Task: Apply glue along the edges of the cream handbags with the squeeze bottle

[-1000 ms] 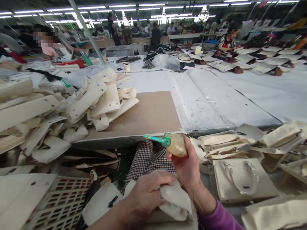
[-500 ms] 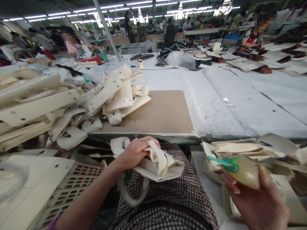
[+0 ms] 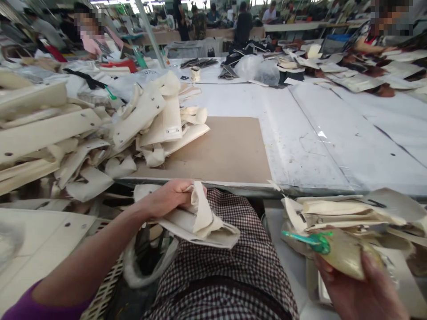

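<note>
Here, cream bag (image 3: 200, 224) gripped, squeeze bottle (image 3: 345, 254) held

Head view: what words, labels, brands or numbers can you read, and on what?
None can be read.
The squeeze bottle in the right hand: no label visible.
The cream cloth piece in the left hand: no print.
The clear plastic bag at the far end: too small and blurred to tell.

A brown board (image 3: 220, 151) lies on the white bench (image 3: 333, 133), a heap of cream fabric pieces (image 3: 100, 129) spilling onto it from 9 o'clock. A clear plastic bag (image 3: 256, 71) sits at 12 o'clock, stacked cream bags (image 3: 350, 209) at 4 o'clock, a white crate (image 3: 105, 291) at 7 o'clock.
</note>
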